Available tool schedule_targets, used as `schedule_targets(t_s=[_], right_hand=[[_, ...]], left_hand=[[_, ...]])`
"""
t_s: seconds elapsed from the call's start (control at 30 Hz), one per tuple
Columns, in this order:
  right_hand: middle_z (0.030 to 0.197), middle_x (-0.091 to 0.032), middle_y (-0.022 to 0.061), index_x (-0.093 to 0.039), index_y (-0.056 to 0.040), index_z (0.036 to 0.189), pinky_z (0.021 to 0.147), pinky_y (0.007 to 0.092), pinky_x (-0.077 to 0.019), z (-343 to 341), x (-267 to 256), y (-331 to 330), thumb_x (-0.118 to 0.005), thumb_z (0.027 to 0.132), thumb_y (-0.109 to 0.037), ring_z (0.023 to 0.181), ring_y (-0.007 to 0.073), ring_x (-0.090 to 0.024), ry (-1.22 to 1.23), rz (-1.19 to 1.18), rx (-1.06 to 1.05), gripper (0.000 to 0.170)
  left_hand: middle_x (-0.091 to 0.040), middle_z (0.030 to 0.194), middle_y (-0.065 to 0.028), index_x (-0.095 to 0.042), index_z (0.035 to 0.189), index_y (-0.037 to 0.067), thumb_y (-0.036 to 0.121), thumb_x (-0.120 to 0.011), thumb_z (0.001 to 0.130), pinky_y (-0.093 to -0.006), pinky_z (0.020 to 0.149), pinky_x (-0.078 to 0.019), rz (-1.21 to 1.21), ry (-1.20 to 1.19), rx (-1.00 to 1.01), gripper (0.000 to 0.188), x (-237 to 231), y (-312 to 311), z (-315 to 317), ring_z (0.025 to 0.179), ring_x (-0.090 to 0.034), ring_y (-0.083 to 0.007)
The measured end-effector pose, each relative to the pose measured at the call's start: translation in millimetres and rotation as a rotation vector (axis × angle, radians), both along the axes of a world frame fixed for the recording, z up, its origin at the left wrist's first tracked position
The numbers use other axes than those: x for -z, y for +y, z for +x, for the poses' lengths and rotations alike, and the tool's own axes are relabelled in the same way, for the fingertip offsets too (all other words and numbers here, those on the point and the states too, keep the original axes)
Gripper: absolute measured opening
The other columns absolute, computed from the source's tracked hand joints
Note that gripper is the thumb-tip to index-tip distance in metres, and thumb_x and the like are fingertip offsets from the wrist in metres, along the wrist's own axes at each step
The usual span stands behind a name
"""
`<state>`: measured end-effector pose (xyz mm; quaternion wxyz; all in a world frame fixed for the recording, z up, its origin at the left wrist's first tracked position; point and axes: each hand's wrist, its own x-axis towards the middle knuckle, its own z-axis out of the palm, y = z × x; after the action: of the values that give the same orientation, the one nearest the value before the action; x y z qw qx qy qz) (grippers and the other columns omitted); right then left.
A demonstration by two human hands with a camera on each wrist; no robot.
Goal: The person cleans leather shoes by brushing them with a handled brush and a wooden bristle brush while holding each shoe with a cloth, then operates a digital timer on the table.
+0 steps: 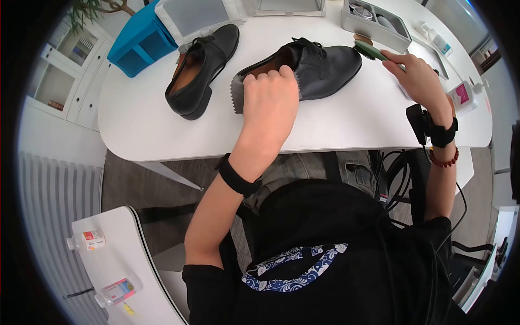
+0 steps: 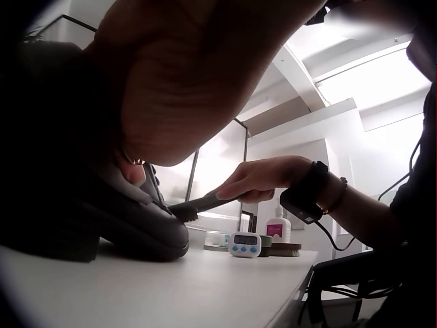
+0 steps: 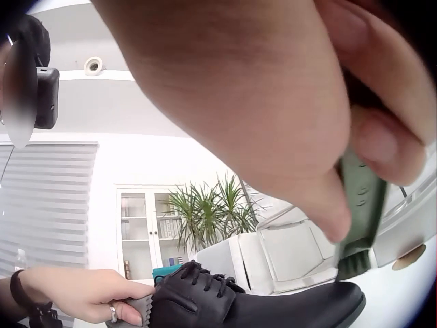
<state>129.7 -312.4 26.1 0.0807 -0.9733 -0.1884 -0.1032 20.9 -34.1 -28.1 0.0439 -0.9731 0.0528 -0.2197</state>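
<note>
A black lace-up shoe stands on the white table with its toe to the right. My left hand grips it at the heel opening, with a grey zigzag-edged cloth between the fingers and the leather. In the right wrist view the left thumb presses that cloth against the shoe's side. My right hand holds a green-handled brush, its dark bristles right at the toe. The second black shoe stands to the left, its toe pointing away.
A teal box stands at the back left and a grey divided organizer at the back right. A pink-labelled bottle is near the right edge. In the left wrist view, a small digital timer stands beside a brown brush.
</note>
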Motion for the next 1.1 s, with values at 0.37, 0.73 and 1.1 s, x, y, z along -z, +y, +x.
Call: schedule_targets(t_s=[0.37,0.73,1.1], right_hand=[[0.063,-0.051,0.012,-0.069,-0.0158,0.13,0.058,0.0371,-0.0411,-31.3,-11.7,34.3,-0.06,0.101,-0.035,0.055,0.0203,-0.047,0.185,0.259,-0.212,0.037],[0.061,-0.054,0.0159,-0.07,-0.0127,0.128,0.062,0.0397,-0.045,-47.0,-18.9,43.2,-0.058,0.101,-0.034,0.057,0.0275,-0.056,0.139,0.211,-0.154,0.037],[0.062,-0.054,0.0136,-0.067,-0.0194,0.133,0.064,0.0362,-0.0465,-17.3,-5.5,29.8,-0.057,0.101,-0.04,0.058,0.0228,-0.056,0.07,0.105,-0.022,0.039]], left_hand=[[-0.064,0.065,-0.0051,-0.059,0.079,0.009,0.007,-0.07,0.078,-0.0327,0.064,-0.0481,0.102,-0.128,0.007,0.011,7.3,3.3,3.3,0.063,-0.067,-0.019],[-0.064,0.065,-0.0059,-0.06,0.078,0.008,0.007,-0.07,0.078,-0.0333,0.063,-0.0483,0.112,-0.128,-0.017,0.01,6.3,1.3,3.7,0.064,-0.068,-0.02],[-0.067,0.07,-0.0127,-0.06,0.085,0.003,0.023,-0.068,0.093,-0.0392,0.068,-0.0506,0.018,0.012,-0.03,0.023,0.0,2.1,3.7,0.071,-0.07,-0.0277]])
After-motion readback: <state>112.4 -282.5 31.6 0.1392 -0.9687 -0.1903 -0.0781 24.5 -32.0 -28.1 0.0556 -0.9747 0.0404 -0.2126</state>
